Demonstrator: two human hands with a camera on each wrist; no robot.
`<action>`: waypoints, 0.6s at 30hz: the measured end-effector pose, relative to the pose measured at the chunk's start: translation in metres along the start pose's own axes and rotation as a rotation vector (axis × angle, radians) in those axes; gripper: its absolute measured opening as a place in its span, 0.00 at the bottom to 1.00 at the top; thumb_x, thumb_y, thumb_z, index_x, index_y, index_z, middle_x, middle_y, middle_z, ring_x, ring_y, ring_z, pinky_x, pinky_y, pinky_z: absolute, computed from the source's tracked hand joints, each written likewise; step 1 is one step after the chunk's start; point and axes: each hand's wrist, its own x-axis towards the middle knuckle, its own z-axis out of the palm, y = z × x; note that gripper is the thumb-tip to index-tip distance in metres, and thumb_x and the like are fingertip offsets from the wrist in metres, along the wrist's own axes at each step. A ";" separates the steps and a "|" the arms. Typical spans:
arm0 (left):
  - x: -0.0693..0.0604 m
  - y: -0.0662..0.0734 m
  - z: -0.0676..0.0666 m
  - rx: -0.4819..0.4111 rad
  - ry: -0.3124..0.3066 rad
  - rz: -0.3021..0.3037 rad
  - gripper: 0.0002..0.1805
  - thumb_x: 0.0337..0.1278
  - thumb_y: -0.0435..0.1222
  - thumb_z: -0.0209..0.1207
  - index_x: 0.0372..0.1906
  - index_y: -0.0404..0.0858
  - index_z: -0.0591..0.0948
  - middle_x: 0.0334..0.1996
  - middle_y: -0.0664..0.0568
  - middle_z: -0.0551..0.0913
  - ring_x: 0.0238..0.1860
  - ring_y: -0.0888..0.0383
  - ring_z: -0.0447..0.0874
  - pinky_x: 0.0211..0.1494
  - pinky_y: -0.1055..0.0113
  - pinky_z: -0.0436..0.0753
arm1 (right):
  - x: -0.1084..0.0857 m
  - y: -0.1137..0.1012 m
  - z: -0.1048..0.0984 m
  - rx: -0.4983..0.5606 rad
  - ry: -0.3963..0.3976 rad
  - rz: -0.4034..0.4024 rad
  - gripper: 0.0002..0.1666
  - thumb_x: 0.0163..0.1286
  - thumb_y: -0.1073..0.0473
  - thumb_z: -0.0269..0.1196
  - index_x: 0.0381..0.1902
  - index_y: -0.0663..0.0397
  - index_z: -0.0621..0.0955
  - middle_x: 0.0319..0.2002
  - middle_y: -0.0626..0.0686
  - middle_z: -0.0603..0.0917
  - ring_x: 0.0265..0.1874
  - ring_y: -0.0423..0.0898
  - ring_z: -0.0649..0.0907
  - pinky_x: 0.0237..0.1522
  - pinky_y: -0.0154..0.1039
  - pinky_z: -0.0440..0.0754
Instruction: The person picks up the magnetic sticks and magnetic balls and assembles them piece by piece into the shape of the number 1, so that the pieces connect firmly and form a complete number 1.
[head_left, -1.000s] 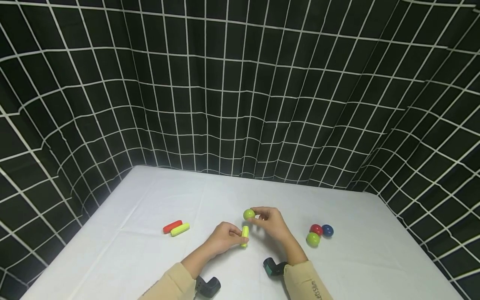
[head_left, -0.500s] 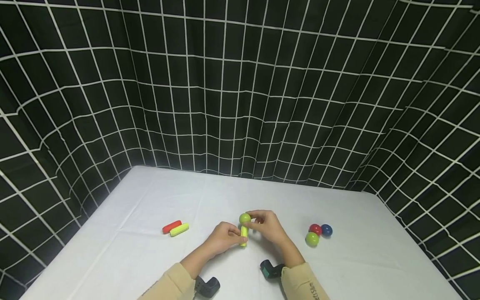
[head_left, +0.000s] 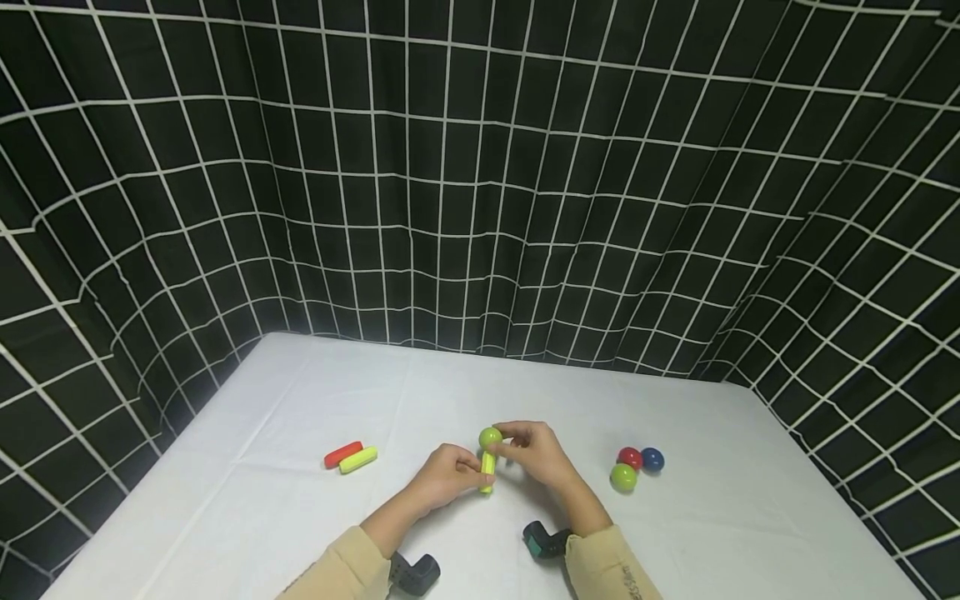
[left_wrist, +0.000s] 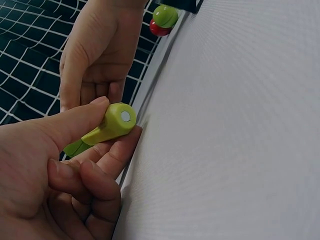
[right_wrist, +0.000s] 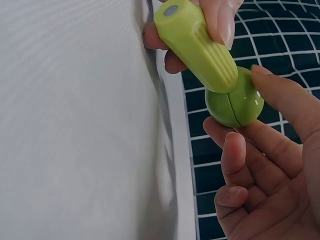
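Observation:
A ribbed yellow-green rod (right_wrist: 200, 47) with a round grey spot in its end is pinched by my left hand (head_left: 447, 478). My right hand (head_left: 537, 451) holds a glossy green ball (right_wrist: 239, 102) between thumb and fingers. In the right wrist view the ball touches the far end of the rod. The head view shows the ball (head_left: 491, 438) just beyond the rod (head_left: 487, 472), over the middle of the table. From the left wrist, the rod's spotted end (left_wrist: 125, 116) faces the camera and most of the ball is hidden.
On the white table (head_left: 300, 400), a red rod (head_left: 343, 454) and a yellow-green rod (head_left: 358, 460) lie side by side at left. Red (head_left: 630, 458), blue (head_left: 652, 459) and green (head_left: 623, 477) balls cluster at right. A gridded black curtain (head_left: 480, 192) surrounds the table.
My right hand has brought the green ball left and slightly down, from apart to against the rod's end. My left hand has stayed nearly still, pinching the rod.

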 end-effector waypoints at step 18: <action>0.000 0.001 0.002 0.024 0.024 -0.020 0.14 0.44 0.42 0.67 0.30 0.34 0.83 0.17 0.55 0.79 0.22 0.61 0.73 0.28 0.70 0.74 | -0.037 0.017 -0.037 -0.092 0.074 0.033 0.20 0.54 0.57 0.70 0.44 0.59 0.83 0.33 0.53 0.85 0.17 0.35 0.69 0.18 0.29 0.67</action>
